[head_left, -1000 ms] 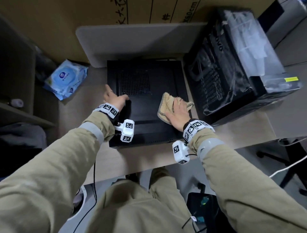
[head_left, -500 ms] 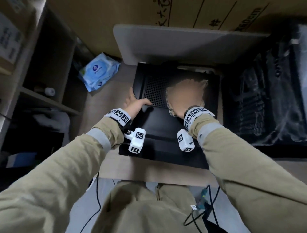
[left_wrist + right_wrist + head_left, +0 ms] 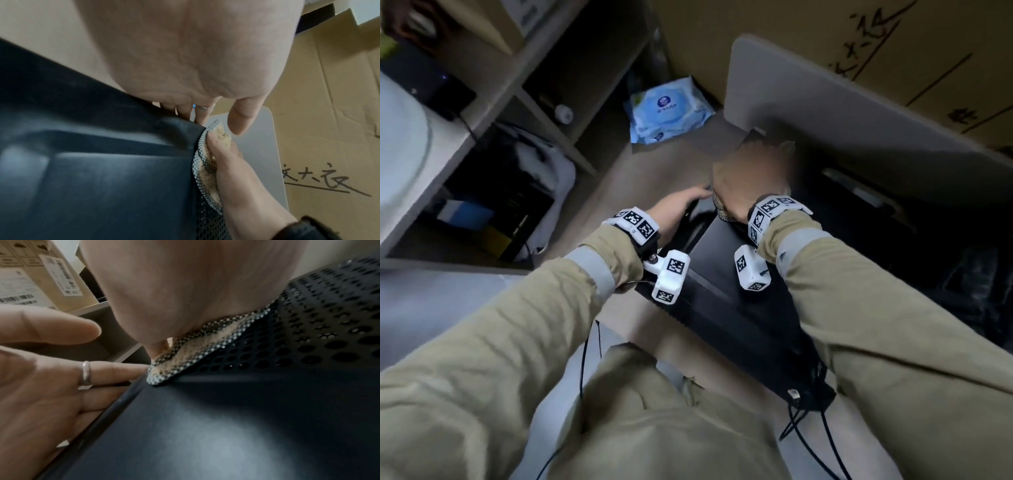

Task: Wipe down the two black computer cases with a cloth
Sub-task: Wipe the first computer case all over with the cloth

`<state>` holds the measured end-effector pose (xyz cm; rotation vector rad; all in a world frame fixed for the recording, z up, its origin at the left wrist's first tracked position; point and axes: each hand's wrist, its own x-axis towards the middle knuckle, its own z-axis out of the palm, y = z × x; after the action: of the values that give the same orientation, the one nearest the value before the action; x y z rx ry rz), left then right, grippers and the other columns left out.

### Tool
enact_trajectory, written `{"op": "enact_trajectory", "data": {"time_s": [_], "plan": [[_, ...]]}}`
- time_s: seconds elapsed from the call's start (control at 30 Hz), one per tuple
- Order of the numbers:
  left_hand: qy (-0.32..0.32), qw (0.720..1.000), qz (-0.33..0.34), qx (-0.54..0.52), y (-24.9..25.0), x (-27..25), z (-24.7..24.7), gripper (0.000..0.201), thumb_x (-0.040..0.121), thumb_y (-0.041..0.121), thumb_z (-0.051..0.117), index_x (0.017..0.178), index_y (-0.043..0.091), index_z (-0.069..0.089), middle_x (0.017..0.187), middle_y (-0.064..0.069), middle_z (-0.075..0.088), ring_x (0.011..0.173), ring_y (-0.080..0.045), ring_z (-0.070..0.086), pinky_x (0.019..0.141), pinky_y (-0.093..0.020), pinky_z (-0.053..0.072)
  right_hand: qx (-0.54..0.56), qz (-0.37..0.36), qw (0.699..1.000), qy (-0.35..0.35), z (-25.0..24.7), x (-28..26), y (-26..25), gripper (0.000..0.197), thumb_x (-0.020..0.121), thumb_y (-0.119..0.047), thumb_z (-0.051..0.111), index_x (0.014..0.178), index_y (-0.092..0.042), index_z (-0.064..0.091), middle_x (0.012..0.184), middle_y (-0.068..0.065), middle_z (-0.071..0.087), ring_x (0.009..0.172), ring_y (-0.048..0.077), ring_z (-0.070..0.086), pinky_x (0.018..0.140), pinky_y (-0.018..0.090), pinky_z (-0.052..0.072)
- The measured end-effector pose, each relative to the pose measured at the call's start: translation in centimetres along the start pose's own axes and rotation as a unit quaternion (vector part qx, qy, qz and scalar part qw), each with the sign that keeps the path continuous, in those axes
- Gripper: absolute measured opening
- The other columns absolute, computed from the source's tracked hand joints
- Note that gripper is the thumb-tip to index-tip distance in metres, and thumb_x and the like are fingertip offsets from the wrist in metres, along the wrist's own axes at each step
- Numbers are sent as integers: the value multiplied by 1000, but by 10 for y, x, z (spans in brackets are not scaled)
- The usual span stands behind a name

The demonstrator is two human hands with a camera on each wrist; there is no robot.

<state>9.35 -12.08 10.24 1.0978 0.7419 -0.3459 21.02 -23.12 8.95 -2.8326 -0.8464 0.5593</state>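
Note:
A black computer case (image 3: 726,274) lies flat on the desk. A tan cloth with a checked hem (image 3: 719,205) sits over the case's perforated vent near the far left corner. My right hand (image 3: 750,178), blurred, presses flat on the cloth (image 3: 195,352). My left hand (image 3: 685,204) rests with straight fingers along the case's left edge, its fingertips (image 3: 131,369) almost touching the cloth. The second black case (image 3: 969,281), wrapped in plastic, stands dim at the right. In the left wrist view the cloth (image 3: 207,168) shows under my right hand.
A blue pack of wipes (image 3: 669,113) lies on the desk (image 3: 654,171) behind the case. A grey panel (image 3: 808,102) and a cardboard box (image 3: 876,44) stand at the back. Shelving (image 3: 544,113) is at the left. Cables (image 3: 808,431) hang off the front edge.
My right hand has slid the cloth from the case's right side up and left across the vent. My left hand stays on the left edge. The head view has swung left.

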Motion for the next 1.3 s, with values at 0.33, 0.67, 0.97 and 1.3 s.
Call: {"op": "enact_trajectory", "data": {"time_s": [0.33,0.67,0.97,1.3], "plan": [[71,993,6,97,-6,-32,-21,51,89,54,60,130,24,64,135,11,62,127,-9,52,112,-34,35,-6,-39,999,-18,18,-42,-22,84,97,-59,38,161,-20,0,168,6,-11,153,27,-17,121,48,-11],[13,996,-36,84,-25,-55,-59,35,101,48,46,109,19,64,115,-3,70,101,-16,64,85,-29,52,17,5,1000,-1,53,-106,-63,95,90,-71,43,161,-24,1,168,3,-12,152,23,-20,122,50,-10],[-32,997,-50,52,-60,-71,-104,36,102,48,44,107,19,64,106,4,68,103,-11,61,102,-31,44,-23,17,1000,-3,70,-131,-101,114,79,-83,49,161,-21,1,168,3,-11,153,27,-17,121,55,-7],[0,995,-27,98,-71,-84,-83,26,100,35,54,91,14,65,74,5,68,71,-8,64,71,-20,51,-54,-96,993,-29,82,-162,-101,91,89,-73,46,161,-27,13,168,6,-11,153,23,-17,122,50,-11]]}}
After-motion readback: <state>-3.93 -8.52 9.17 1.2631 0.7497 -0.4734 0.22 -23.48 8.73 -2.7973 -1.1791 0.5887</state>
